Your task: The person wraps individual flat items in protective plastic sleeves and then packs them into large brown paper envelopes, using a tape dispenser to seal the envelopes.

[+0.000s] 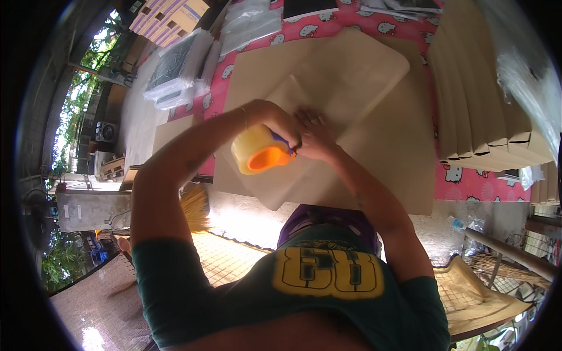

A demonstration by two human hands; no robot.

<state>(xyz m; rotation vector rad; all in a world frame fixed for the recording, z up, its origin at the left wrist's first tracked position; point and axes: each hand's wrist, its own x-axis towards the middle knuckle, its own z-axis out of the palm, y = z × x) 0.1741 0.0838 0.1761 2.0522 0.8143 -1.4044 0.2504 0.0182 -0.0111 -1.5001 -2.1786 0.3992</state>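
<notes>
My left hand (278, 121) is closed around a tape dispenser with an orange hub and a wide roll of pale yellow tape (246, 145). The dispenser is tilted, its front end close beside my right hand. Fingers stretched out, my right hand (316, 136) presses flat on a tan cardboard piece (357, 76) with rounded corners and creases. That piece lies at an angle over a larger cardboard sheet (410, 175) on the table. Whether any tape strip runs between dispenser and cardboard is hidden by my hands.
A pink patterned cover (456, 190) lies over the table. Folded cardboard (474, 99) stands stacked at the right, with clear plastic (524, 76) over it. Plastic-wrapped dark panels (175, 67) are piled at the far left, near stacked boxes (167, 20). A straw broom (194, 207) is below the table's left edge.
</notes>
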